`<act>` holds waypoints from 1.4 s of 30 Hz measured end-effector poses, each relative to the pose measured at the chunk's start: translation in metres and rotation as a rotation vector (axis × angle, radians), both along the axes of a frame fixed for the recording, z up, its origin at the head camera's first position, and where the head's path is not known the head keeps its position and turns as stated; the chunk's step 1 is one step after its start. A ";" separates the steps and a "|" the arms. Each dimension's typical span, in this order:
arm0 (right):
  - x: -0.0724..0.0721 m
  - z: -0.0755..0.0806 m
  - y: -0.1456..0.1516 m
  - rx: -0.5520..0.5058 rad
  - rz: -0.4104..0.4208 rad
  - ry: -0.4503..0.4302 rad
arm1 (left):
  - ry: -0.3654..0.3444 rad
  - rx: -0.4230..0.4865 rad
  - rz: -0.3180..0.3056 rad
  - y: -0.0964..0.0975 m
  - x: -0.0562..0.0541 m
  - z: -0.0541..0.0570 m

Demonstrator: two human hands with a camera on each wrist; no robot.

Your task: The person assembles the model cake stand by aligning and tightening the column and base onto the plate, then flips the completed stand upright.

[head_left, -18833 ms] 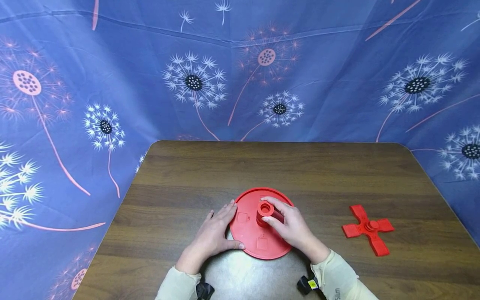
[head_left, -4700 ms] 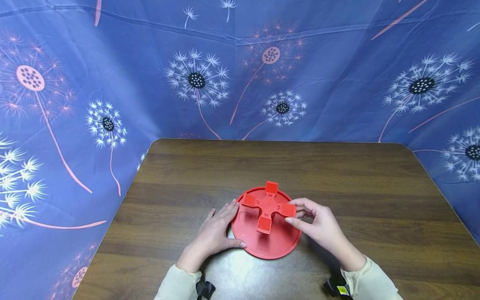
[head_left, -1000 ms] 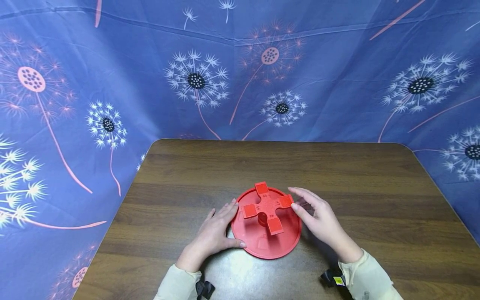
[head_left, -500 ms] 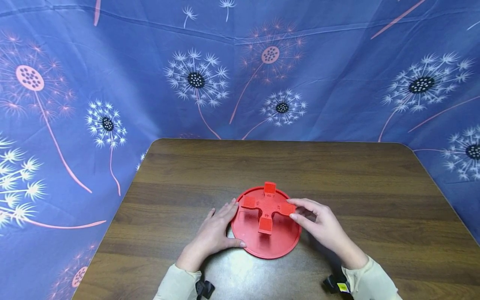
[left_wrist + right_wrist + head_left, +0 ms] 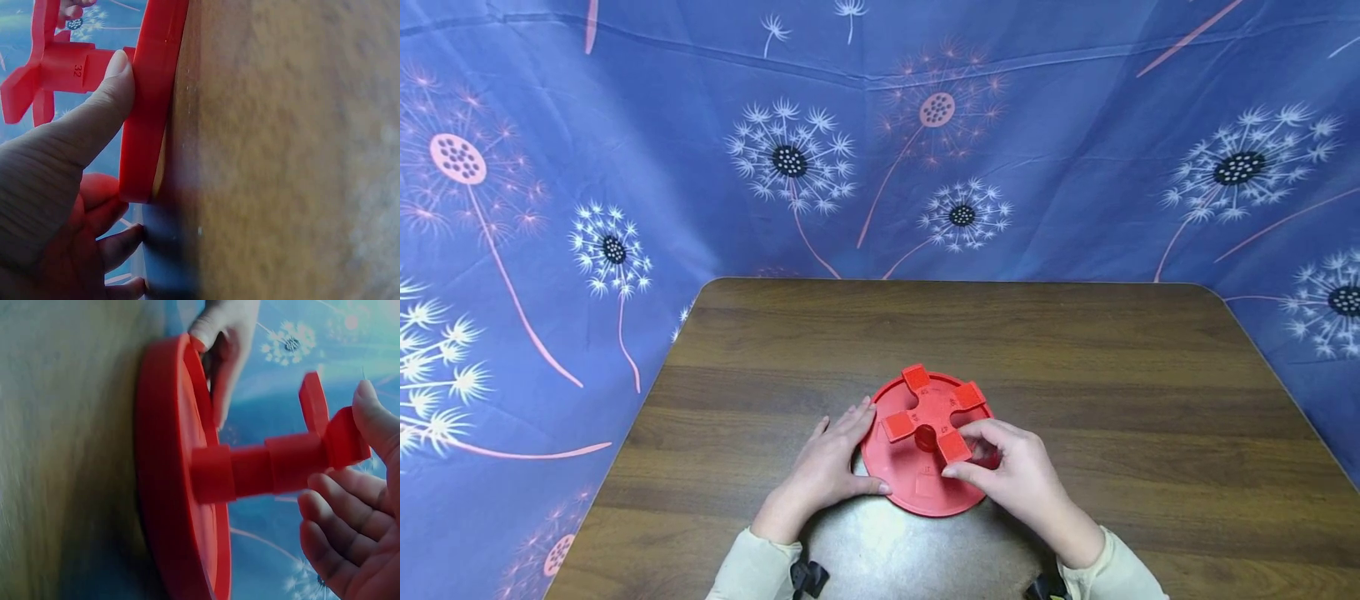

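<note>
A round red base (image 5: pixel 901 477) with a raised rim lies flat on the table. From its middle rises a stepped red post (image 5: pixel 250 472), marked 32 in the left wrist view. A red cross-shaped piece (image 5: pixel 936 408) with four numbered arms sits on top of the post. My left hand (image 5: pixel 827 467) holds the base's left side, its thumb over the rim and its fingers along the outer edge. With thumb and fingers, my right hand (image 5: pixel 1017 471) pinches the cross's lower right arm; the other fingers hang curled beneath it.
The wooden table (image 5: pixel 760 350) stretches beyond the base and to both sides. Behind it hangs a blue cloth (image 5: pixel 685 125) with a dandelion print. A black strap (image 5: pixel 808 577) is at my left wrist.
My right hand has come nearer me, turning the cross clockwise seen from above. In the oldest frame the cross lay on the table at right. My left hand stays put.
</note>
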State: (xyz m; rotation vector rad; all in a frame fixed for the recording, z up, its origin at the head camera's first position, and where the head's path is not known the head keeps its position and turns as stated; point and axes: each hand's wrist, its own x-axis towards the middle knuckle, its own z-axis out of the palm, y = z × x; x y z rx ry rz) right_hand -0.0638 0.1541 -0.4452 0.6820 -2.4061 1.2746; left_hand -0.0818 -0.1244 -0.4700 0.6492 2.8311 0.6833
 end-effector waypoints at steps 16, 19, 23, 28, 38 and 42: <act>0.005 0.004 0.000 0.016 0.015 0.170 | 0.010 -0.010 -0.001 0.001 0.002 0.003; 0.002 0.008 0.007 -0.036 -0.006 0.217 | 0.012 -0.011 -0.001 0.001 0.002 0.004; -0.005 0.015 0.016 -0.069 -0.087 0.259 | 0.018 -0.012 -0.004 0.001 0.001 0.004; -0.014 0.019 0.024 -0.049 -0.109 0.140 | 0.010 -0.011 0.000 0.001 0.001 0.003; -0.023 0.009 0.029 0.055 -0.004 -0.048 | 0.001 -0.003 0.005 0.000 0.002 -0.002; -0.024 0.007 0.029 0.044 0.027 -0.076 | 0.005 0.006 0.008 0.000 0.002 -0.002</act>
